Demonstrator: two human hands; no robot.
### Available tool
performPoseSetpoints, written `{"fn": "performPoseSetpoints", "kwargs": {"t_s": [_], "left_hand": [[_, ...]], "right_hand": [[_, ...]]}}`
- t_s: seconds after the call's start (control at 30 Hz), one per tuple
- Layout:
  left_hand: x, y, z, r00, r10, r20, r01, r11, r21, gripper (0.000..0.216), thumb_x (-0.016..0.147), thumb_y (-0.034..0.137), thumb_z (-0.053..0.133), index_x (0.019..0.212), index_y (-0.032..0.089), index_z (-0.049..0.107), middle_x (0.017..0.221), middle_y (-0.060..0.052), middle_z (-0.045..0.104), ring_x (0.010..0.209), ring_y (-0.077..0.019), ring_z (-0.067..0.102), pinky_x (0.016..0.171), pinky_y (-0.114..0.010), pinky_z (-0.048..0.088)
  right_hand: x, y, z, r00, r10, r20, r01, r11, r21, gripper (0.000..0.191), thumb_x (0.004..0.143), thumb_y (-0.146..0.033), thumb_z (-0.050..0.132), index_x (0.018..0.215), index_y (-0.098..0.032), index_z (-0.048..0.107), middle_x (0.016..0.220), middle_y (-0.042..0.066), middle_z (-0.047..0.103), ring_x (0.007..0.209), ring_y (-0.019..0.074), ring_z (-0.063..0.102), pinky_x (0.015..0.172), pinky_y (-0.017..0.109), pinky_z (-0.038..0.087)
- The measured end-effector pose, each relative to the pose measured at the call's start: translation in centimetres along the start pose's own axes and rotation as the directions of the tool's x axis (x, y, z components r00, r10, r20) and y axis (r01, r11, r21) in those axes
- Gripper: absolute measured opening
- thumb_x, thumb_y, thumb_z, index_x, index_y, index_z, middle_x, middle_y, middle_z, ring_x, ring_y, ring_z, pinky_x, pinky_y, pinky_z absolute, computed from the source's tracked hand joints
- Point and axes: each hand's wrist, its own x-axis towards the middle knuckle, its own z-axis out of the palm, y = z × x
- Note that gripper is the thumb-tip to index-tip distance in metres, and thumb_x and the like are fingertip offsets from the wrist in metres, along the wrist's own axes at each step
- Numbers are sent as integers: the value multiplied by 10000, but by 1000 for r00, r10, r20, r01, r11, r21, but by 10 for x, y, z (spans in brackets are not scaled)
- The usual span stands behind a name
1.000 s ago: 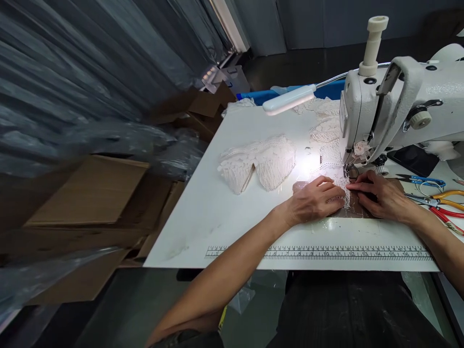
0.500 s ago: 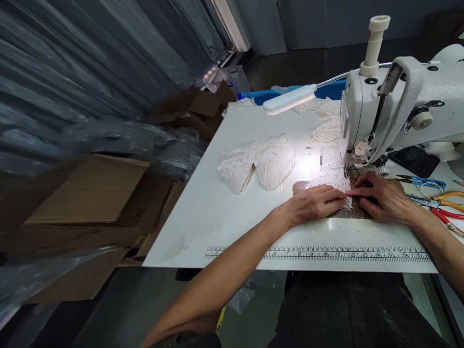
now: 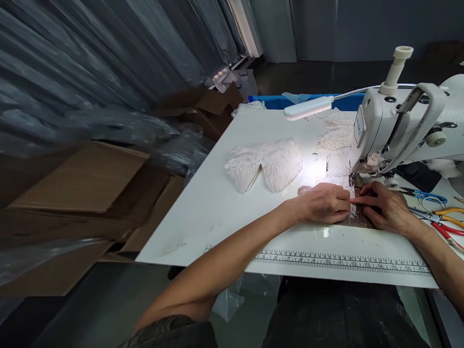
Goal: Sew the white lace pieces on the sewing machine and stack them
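Note:
My left hand (image 3: 322, 203) rests on the white table (image 3: 232, 203) with its fingers curled, fingertips pressing a narrow white lace strip (image 3: 351, 207). My right hand (image 3: 384, 209) lies opposite. Its index finger stretches left to meet the left fingertips on the same strip. The strip lies over a brown patch (image 3: 358, 220) and runs back under the presser foot (image 3: 357, 181) of a white sewing machine (image 3: 395, 128). More lace (image 3: 336, 145) trails behind the needle.
A pile of white lace pieces (image 3: 266, 164) lies left of my hands under a gooseneck lamp (image 3: 308, 107). Pliers and scissors (image 3: 444, 217) and blue snips (image 3: 424, 195) lie at the right. A ruler strip (image 3: 344, 261) lines the front edge. Cardboard boxes (image 3: 83, 179) stand left.
My left fingers have curled in and both hands have closed together on the strip just before the presser foot. The view has shifted slightly to the left.

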Motion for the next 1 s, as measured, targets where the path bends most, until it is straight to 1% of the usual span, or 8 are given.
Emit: {"fn": "performPoseSetpoints", "kwargs": {"t_s": [0.2,0.3,0.43,0.53,0.67,0.8,0.9,1.0], "left_hand": [[-7,6,5,989,-5,-148,12,999,48,281,994,188,490,819,180,710,876,-40,724,732,-121,636,675,-284,536],[-9,3,7,976,-12,-215,25,998,55,252,989,180,507,823,178,696,873,-30,725,716,-118,631,661,-282,518],[-9,-2,11,966,-46,-255,55,998,28,220,993,180,516,838,165,673,869,-19,727,724,-115,640,690,-286,498],[-9,-4,14,967,-80,-241,78,997,-17,215,999,178,504,849,170,658,884,-3,736,745,-106,649,740,-294,484],[-9,-5,17,973,-123,-196,117,992,-38,233,1010,196,485,848,179,652,890,-1,743,761,-104,661,724,-304,466],[-7,-3,16,964,-116,-241,105,993,-56,225,1009,175,483,853,165,644,901,-17,747,788,-115,685,721,-314,507],[-5,-3,13,920,-192,-341,150,978,-145,182,1010,195,504,901,155,644,947,-49,737,860,-121,694,748,-295,574],[-3,-3,9,849,-280,-448,188,953,-240,147,1000,181,522,916,134,633,958,-79,709,869,-118,687,706,-254,607]], "right_hand": [[0,-2,0,1000,16,26,-15,998,-64,358,916,-182,479,1120,-266,762,1008,88,653,870,208,632,718,329,546],[1,-3,0,995,57,79,-47,992,-120,364,926,-201,481,1163,-277,746,1016,98,652,855,219,631,679,327,535],[2,-3,3,989,121,89,-99,970,-221,352,949,-285,476,1182,-277,740,1009,127,638,787,243,623,543,308,463],[3,-3,6,983,154,99,-125,959,-255,363,957,-308,458,1196,-279,730,1001,124,637,763,236,613,506,287,432],[2,-3,4,983,146,109,-121,969,-214,378,961,-288,443,1235,-272,704,1007,112,642,797,223,622,544,286,486],[-1,-3,0,989,147,-11,-147,988,-43,357,975,-256,422,1184,-210,708,1070,126,643,869,222,655,682,346,572],[-1,-5,-1,989,150,-14,-149,987,65,317,963,-236,444,1132,-222,712,1056,105,659,877,219,660,752,379,593],[1,-9,1,995,99,31,-100,993,64,346,959,-223,445,1201,-201,692,1047,120,656,891,228,647,777,403,600]]}}
